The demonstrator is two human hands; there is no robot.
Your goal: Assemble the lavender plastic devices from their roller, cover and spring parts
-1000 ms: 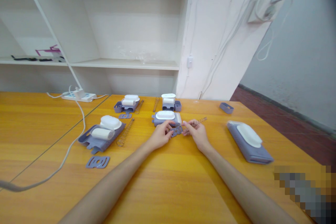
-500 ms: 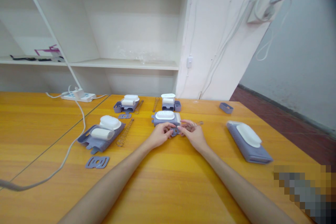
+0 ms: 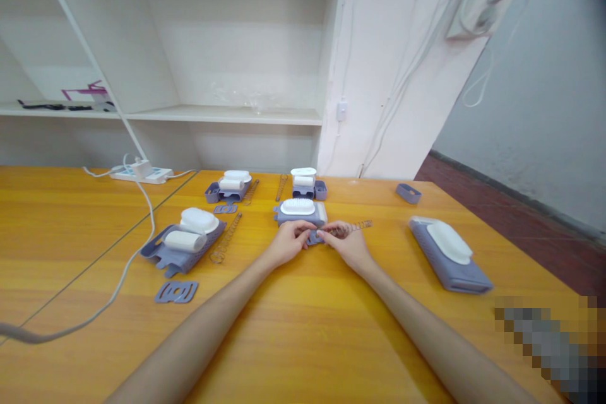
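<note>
Between my hands is a small purple-grey plastic plate (image 3: 314, 238) with cut-out slots. My left hand (image 3: 290, 242) pinches its left side with thumb and fingertips. At its right side, my right hand (image 3: 348, 245) is closed on a metal coil spring (image 3: 358, 226), whose free end sticks out to the right above the knuckles. The spring's other end lies by the plate, partly hidden by my fingers. Just behind my hands sits a purple-grey case (image 3: 285, 217) with a white bristled brush (image 3: 298, 207) on top.
Similar cases with white parts stand at the left (image 3: 177, 252), back and right (image 3: 447, 259). Another slotted plate (image 3: 176, 292) and a loose spring (image 3: 228, 241) lie left. A purple-grey cap (image 3: 408, 194) sits back right. A white cable (image 3: 137, 252) crosses the table from a power strip (image 3: 142, 172).
The spring in my right hand has shifted slightly, its free end now farther right. My right fingers have turned a little over the plate's right edge; my left hand stays nearly still.
</note>
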